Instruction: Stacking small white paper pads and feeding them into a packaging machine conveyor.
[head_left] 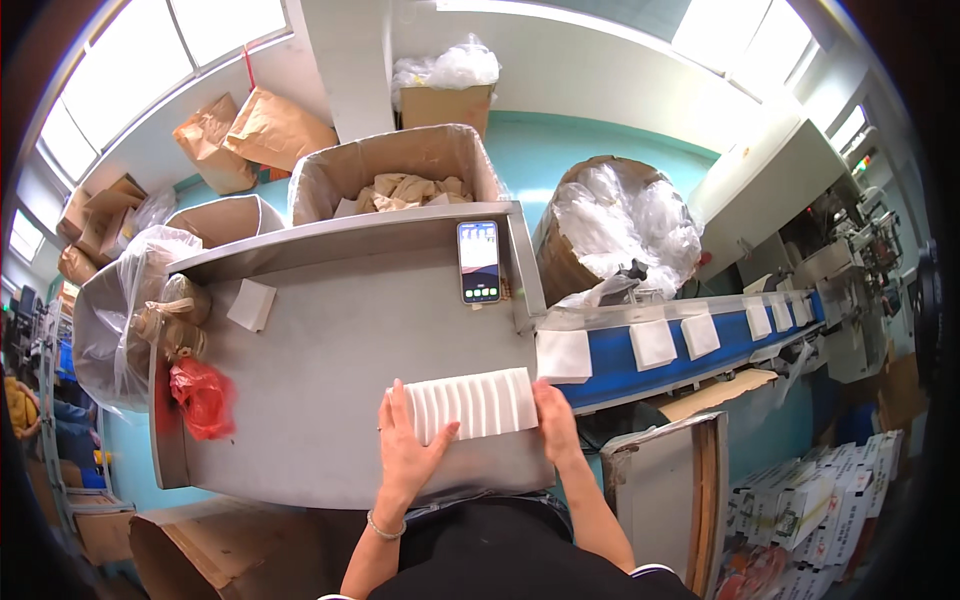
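A row of folded white napkins (470, 404), standing on edge in several even stacks, lies near the front of the grey metal table (350, 330). My left hand (402, 450) grips its left end, with the fingers at the end and the thumb along the near side. At the opposite end my right hand (556, 420) presses with closed fingers, so the row is held between both hands. Just beyond my right hand, a white napkin stack (564, 356) sits at the near end of the blue conveyor belt (610, 352).
More stacks (652, 344) sit spaced along the belt. A lit phone (479, 262) lies by the table's raised back edge. A loose napkin (252, 304) and a red plastic bag (200, 398) are on the left. Cardboard boxes (400, 150) stand behind; a panel (665, 500) stands at right.
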